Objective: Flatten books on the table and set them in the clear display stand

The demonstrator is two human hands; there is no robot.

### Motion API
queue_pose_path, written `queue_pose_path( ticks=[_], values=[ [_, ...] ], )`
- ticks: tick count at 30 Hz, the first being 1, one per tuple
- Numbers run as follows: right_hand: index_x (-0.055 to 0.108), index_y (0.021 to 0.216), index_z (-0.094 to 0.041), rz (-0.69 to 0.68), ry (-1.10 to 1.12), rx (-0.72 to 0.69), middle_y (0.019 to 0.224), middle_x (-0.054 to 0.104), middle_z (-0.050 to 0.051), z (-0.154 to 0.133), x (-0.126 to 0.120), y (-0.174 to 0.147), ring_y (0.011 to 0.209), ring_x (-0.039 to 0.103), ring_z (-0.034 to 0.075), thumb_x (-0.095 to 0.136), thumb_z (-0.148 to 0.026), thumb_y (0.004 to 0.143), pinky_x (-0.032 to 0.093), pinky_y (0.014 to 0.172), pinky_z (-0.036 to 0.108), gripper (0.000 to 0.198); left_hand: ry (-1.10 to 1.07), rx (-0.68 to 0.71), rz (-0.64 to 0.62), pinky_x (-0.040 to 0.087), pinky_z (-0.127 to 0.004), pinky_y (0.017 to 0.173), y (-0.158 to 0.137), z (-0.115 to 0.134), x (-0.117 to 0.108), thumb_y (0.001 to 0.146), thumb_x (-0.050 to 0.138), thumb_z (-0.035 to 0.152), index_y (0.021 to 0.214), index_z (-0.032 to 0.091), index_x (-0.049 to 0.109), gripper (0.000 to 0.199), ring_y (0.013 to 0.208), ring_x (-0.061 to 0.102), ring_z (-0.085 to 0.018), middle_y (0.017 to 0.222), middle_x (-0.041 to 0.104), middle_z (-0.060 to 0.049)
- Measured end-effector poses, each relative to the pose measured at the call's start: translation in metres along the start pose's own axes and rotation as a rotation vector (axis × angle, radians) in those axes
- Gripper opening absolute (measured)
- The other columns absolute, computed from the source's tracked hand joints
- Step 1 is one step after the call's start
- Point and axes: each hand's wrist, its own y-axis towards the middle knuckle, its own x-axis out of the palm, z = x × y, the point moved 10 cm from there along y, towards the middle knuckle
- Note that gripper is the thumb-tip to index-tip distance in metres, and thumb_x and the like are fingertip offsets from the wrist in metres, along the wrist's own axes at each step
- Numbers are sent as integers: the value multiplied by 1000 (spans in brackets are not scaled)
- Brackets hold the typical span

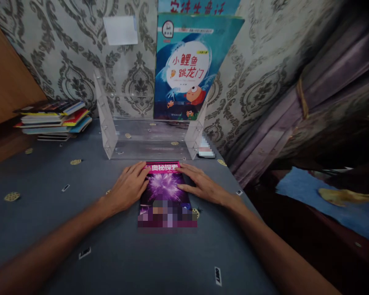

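Observation:
A book with a purple starburst cover (162, 187) and a pink title band lies face up on the grey-blue table. My left hand (127, 186) rests along its left edge, fingers stretched over the cover's upper left corner. On the opposite side, my right hand (204, 184) touches the right edge, with thumb and fingers apart on the cover. Neither hand lifts the book. Just behind it stands a clear stepped rack (150, 149). A blue picture book (184, 61) with an orange fish stands upright on the rack's right part, in front of another book (199, 7).
To the left sits a stack of books (55, 121) near the wall. A partly blurred phone-like object (206, 148) is right of the rack. The table's right edge runs beside my right forearm, with a tied curtain (270, 119) and a blue cloth (301, 188) beyond.

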Motion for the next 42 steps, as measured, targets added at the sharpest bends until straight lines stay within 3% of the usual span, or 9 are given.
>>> queue_pose_path(
  ticks=[5,13,18,22,26,29,32,36,42],
  values=[
    [46,149,-25,23,-37,9,160,39,13,1,6,3,149,32,33,48,-61,96,30,120,57,64,32,-143,-10,44,-52,109,-1,-16,6,102,41,36,133,14,52,40,138,48,-33,142,57,-17],
    [46,148,-23,82,-74,11,157,43,15,1,8,2,148,35,32,44,-59,98,31,119,57,62,-34,-132,-10,43,-51,111,-1,-18,10,102,37,35,135,13,52,42,142,43,-31,151,50,-18],
    [44,149,-21,99,-91,63,155,44,15,10,5,16,147,34,33,42,-59,98,31,119,56,64,-71,-90,-20,41,-53,112,0,-16,15,103,33,35,139,12,48,45,141,46,-31,147,53,-19],
    [49,144,-21,180,-110,76,138,58,16,15,-3,30,132,49,35,41,-56,98,38,112,56,58,-69,-68,6,41,-53,112,0,-15,14,102,33,33,137,13,49,43,139,48,-30,146,54,-19],
    [66,122,-19,278,-201,177,111,64,16,27,-12,37,108,59,36,49,-55,94,47,99,54,48,-61,-80,-13,41,-51,112,0,-14,14,102,33,31,136,11,50,43,138,48,-30,146,54,-20],
    [69,106,-18,253,-200,237,101,66,15,35,-11,43,97,61,33,57,-54,90,50,92,49,41,-75,-97,-20,40,-51,112,-1,-15,15,102,33,32,138,11,48,44,139,47,-30,148,52,-19],
    [67,89,-21,236,-94,287,89,66,9,43,-12,49,90,62,28,66,-54,82,51,84,41,34,-76,-89,-1,39,-52,112,-2,-16,15,103,31,33,139,12,47,45,139,48,-30,148,52,-19],
    [59,70,-23,266,342,416,70,63,1,57,-11,48,74,61,21,78,-47,69,50,69,33,31,-61,-72,19,40,-52,112,-2,-16,17,102,31,33,139,12,48,45,137,49,-30,147,53,-19],
    [56,89,-24,341,803,536,73,66,-1,54,-4,30,63,61,15,76,-42,74,53,56,26,31,-54,-84,21,40,-51,111,-2,-16,17,102,34,32,137,13,49,43,138,49,-30,147,53,-19]
  ],
)
